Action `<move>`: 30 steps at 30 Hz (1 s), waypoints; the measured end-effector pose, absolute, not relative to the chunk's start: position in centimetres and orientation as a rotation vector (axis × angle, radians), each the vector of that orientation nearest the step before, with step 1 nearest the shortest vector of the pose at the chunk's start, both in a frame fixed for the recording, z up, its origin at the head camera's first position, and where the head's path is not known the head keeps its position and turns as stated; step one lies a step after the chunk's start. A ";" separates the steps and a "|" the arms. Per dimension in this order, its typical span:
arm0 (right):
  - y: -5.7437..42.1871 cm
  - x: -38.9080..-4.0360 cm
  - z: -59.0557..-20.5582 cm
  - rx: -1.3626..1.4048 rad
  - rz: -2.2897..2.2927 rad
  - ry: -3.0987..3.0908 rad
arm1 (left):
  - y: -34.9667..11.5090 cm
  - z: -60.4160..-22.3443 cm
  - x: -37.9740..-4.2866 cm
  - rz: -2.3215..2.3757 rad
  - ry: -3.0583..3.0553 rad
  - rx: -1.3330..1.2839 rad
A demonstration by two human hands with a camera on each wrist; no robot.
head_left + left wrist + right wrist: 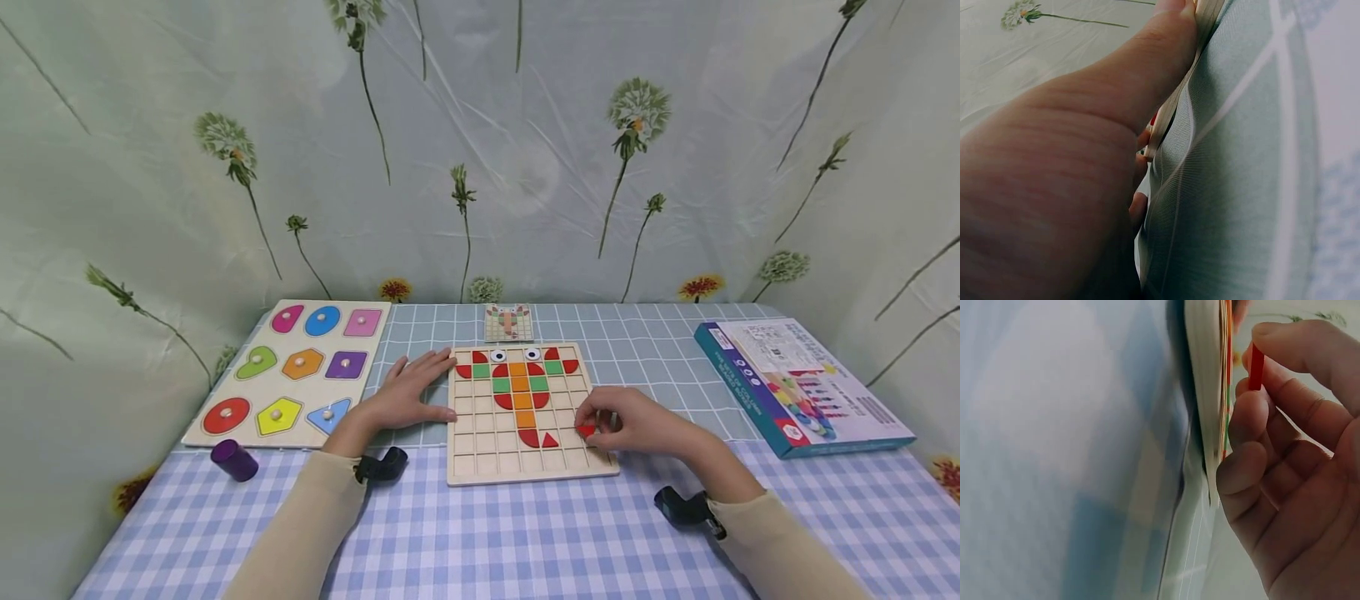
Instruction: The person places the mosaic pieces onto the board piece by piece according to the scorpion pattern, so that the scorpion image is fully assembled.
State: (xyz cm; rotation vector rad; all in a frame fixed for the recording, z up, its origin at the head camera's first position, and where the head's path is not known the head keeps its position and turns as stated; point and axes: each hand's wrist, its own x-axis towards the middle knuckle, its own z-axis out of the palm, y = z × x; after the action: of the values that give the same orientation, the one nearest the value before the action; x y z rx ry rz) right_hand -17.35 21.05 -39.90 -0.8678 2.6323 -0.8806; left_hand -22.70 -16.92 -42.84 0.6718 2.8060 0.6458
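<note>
A wooden grid board (480,463) lies in front of me with red, green and orange tiles forming a figure with two eye tiles. My left hand (411,392) rests at the board's left edge, thumb and fingers spread and touching it. Over the board's right side, my right hand (637,423) pinches a small red tile (1256,367) between thumb and fingers. Near the figure's bottom, a red triangular tile (550,440) sits beside a curved red tile (528,437). Behind the board stands a small pattern card (508,323) showing a similar figure.
A shape puzzle board (273,382) with knobbed pieces lies at the left, a purple cylinder (234,461) by its near edge. At the right lies a flat toy box (806,385). A checked cloth (450,533) covers the table's front, and a patterned curtain (540,192) hangs behind.
</note>
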 end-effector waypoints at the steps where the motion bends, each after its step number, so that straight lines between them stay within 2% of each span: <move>1: 20.8 -17.3 -39.9 -0.877 -0.872 2.638 | -16.9 -42.9 -22.7 0.646 2.807 0.673; 16: 17.6 -15.6 -39.8 -0.872 -0.818 2.646 | -17.0 -43.0 -22.7 0.659 2.805 0.683; 30: 16.6 -15.1 -40.2 -0.955 -0.787 2.651 | -17.0 -42.8 -22.7 0.647 2.811 0.673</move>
State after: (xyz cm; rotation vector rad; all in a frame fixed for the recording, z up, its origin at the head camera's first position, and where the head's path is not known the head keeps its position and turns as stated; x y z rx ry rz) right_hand -15.10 16.65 -40.15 -0.9549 2.6512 -0.7872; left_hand -22.72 -16.97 -42.82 0.6731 2.8112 0.6468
